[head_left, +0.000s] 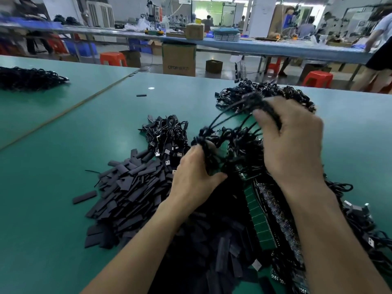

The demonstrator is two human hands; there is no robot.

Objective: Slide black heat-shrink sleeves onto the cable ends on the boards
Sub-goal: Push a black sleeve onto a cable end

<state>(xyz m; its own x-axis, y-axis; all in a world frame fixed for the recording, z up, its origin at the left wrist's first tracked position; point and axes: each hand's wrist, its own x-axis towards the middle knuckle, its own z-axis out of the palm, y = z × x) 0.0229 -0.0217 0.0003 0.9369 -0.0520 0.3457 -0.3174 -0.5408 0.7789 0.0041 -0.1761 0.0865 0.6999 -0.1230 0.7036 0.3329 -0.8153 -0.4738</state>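
Two bare forearms reach from the near edge over a green table (63, 166), both hands raised into a tangle of black cables (231, 132). The left hand (195, 177), back up and wrist bent, curls its fingers (198, 152) round a bunch of thin cords beside a green board edge. The right hand (290, 145), higher and farther, clenches its fingers round another bunch, thumb pressed against the blurred strands. The cords are slim, round and glossy, looping between the two grips. Under the wrists, strips of green circuit boards (259, 219) lie in a near-to-far row, flat and rectangular. Left of the left hand sits a loose heap of black heat-shrink sleeves (131, 187), matte, flattened short tubes, spilling toward the near edge. Just beyond it, a bundle of USB-tipped leads (169, 134) with metal plugs rests on the table. One stray sleeve (141, 95) lies apart, farther off.
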